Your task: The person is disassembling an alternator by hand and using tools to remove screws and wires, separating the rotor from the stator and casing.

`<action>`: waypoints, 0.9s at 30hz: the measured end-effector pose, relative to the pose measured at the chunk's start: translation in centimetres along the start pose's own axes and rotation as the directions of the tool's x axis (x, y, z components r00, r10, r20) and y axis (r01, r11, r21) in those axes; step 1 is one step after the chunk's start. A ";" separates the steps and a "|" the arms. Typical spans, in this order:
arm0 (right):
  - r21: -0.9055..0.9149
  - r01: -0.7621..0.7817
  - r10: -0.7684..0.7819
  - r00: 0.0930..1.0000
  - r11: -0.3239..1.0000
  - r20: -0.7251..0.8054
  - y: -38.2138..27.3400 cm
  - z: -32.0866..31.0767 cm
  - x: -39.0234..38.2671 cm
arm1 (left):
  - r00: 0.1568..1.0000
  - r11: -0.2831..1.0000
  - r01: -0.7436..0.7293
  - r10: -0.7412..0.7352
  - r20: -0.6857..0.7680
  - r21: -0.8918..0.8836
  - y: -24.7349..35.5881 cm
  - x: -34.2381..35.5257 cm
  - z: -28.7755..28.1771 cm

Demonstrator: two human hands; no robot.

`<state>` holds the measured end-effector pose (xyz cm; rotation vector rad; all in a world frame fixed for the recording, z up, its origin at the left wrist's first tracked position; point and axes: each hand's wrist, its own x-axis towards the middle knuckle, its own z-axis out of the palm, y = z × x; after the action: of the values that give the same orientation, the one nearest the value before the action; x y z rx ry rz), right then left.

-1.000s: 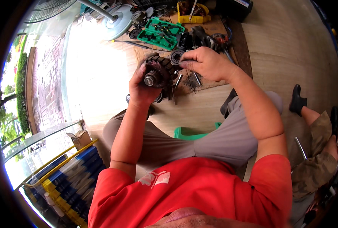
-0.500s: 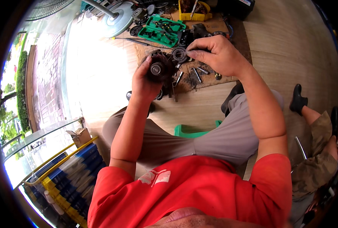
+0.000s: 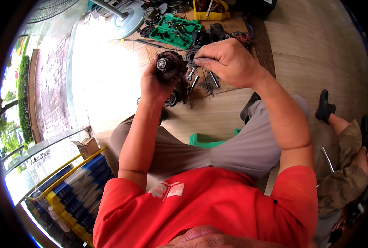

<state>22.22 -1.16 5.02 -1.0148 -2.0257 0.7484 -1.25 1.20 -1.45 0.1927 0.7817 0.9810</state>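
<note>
My left hand [image 3: 155,84] grips a dark round motor part [image 3: 170,66] with a shiny silver hub facing up, held above the wooden floor. Just to its right, my right hand [image 3: 227,62] pinches a dark ring-shaped piece [image 3: 191,58] between thumb and fingertips, almost touching the motor part. Below both hands, several loose metal bolts and small parts [image 3: 200,80] lie on a dirty patch of floor.
An open green tool case [image 3: 175,31] and a yellow tray [image 3: 210,10] sit at the far side, beside a round fan base [image 3: 128,16]. A green stool [image 3: 210,140] shows between my knees. Another person's legs with black shoes [image 3: 326,105] are at right. Glass shelving stands at left.
Both hands have risen slightly and drifted away from me with the motor part. My right hand now holds the ring right against the part's edge.
</note>
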 end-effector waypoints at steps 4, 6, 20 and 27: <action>-0.214 0.060 -0.071 0.997 0.975 -0.043 0.5 -0.7 0.0 | 1.000 1.000 0.023 -0.023 0.007 -0.011 -0.4 -0.5 0.2; -0.360 0.066 -0.073 0.997 0.931 -0.008 1.6 -1.0 0.0 | 0.999 0.999 0.048 -0.048 0.003 0.000 -0.4 -0.6 0.0; -0.405 -0.138 0.265 0.923 0.904 0.279 13.7 2.2 -5.1 | 0.940 0.965 0.010 -0.098 -0.327 -0.262 -13.8 -3.2 -8.9; -0.421 -0.687 0.799 0.569 0.593 0.197 20.7 3.1 -8.3 | 0.950 0.986 -0.123 0.083 -0.301 -0.114 -18.9 0.2 -14.5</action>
<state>31.60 2.11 -15.19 -2.1540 -1.9990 1.1566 1.80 -12.09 -21.03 -0.0298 0.9832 1.1733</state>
